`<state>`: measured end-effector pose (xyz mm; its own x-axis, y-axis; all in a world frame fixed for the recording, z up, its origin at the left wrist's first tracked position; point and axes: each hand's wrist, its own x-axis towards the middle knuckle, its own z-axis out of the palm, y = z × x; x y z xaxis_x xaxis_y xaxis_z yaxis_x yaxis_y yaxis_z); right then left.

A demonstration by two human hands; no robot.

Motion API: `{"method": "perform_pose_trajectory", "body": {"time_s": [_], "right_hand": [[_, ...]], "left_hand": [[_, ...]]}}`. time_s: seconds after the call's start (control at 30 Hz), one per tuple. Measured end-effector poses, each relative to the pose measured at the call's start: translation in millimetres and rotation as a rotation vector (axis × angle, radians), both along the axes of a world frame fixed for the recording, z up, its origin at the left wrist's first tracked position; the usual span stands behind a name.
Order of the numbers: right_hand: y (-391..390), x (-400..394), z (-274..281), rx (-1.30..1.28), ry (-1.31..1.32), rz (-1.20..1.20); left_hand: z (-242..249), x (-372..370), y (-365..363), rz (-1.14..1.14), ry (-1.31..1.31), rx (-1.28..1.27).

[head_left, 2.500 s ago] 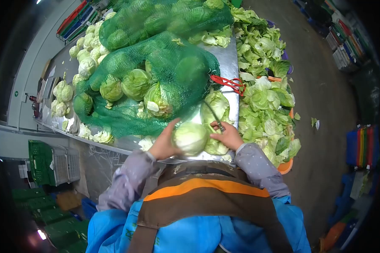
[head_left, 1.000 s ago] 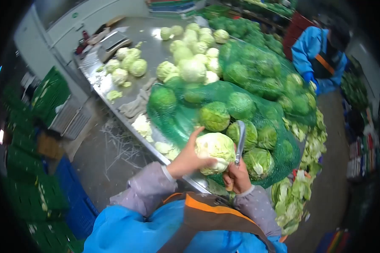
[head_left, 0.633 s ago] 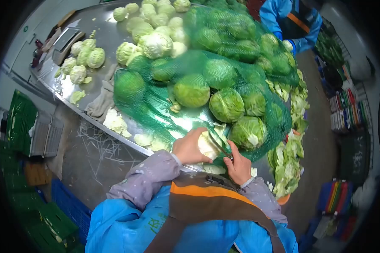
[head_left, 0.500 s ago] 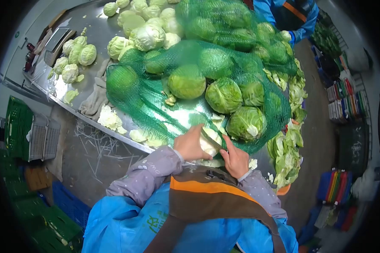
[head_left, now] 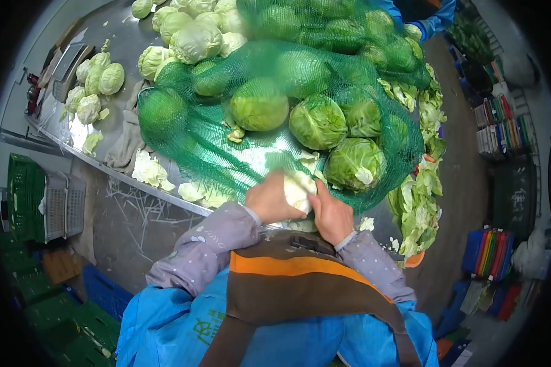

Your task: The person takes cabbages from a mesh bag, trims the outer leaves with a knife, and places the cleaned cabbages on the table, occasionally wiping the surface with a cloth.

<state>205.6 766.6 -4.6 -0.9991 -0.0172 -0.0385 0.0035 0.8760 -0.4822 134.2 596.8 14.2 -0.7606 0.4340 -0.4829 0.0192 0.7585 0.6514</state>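
A pale, trimmed cabbage (head_left: pixel 300 191) is held low over the metal table's near edge, close to my apron. My left hand (head_left: pixel 272 197) is closed around its left side. On its right side my right hand (head_left: pixel 332 211) grips with thumb and bent fingers pressed against the pale leaves. Whether a thin tool is tucked in the right hand is hidden. Just beyond the hands lies a green mesh bag (head_left: pixel 220 150), spread open with several cabbages on and inside it. The nearest are a large green cabbage (head_left: pixel 355 163) and another green cabbage (head_left: pixel 318 122).
Several trimmed cabbages (head_left: pixel 196 41) are piled at the back left, with a smaller group (head_left: pixel 104 79) nearer the left edge. Loose leaves (head_left: pixel 417 196) heap along the right edge. A grey cloth (head_left: pixel 125 144) lies at left. Another person's blue sleeve (head_left: pixel 438 21) shows at far right.
The dark narrow strip seen across the cabbage between my hands is out of sight now. My right hand has come up against the cabbage, and the view has shifted slightly.
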Motion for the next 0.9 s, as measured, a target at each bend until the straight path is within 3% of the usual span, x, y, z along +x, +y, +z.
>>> {"method": "perform_pose_trajectory", "body": {"time_s": [0.03,0.2,0.3,0.4,0.5,0.67,0.77,0.83,0.9], "right_hand": [[0,-5,-3,-0.079,-0.024,-0.099],[6,-10,10,-0.062,-0.038,-0.060],[9,-24,20,0.051,0.167,0.124],[6,-39,44,0.204,-0.063,0.210],[17,-46,27,0.269,-0.014,0.218],[25,-59,0,0.096,0.005,0.059],[47,-59,-25,0.058,0.041,0.036],[59,-57,-24,0.105,0.044,0.001],[50,-49,-15,0.039,0.071,-0.010]], "left_hand": [[-1,1,1,-0.036,0.020,0.030],[1,1,1,-0.048,0.052,0.033],[0,8,6,-0.070,0.092,-0.003],[-8,7,13,-0.085,0.077,-0.073],[-8,10,15,-0.204,0.197,-0.079],[-4,5,17,-0.131,0.182,-0.092],[-11,1,16,-0.188,0.306,-0.018],[-4,-4,2,-0.424,0.245,-0.034],[-21,-15,-20,-0.382,0.199,0.105]]}}
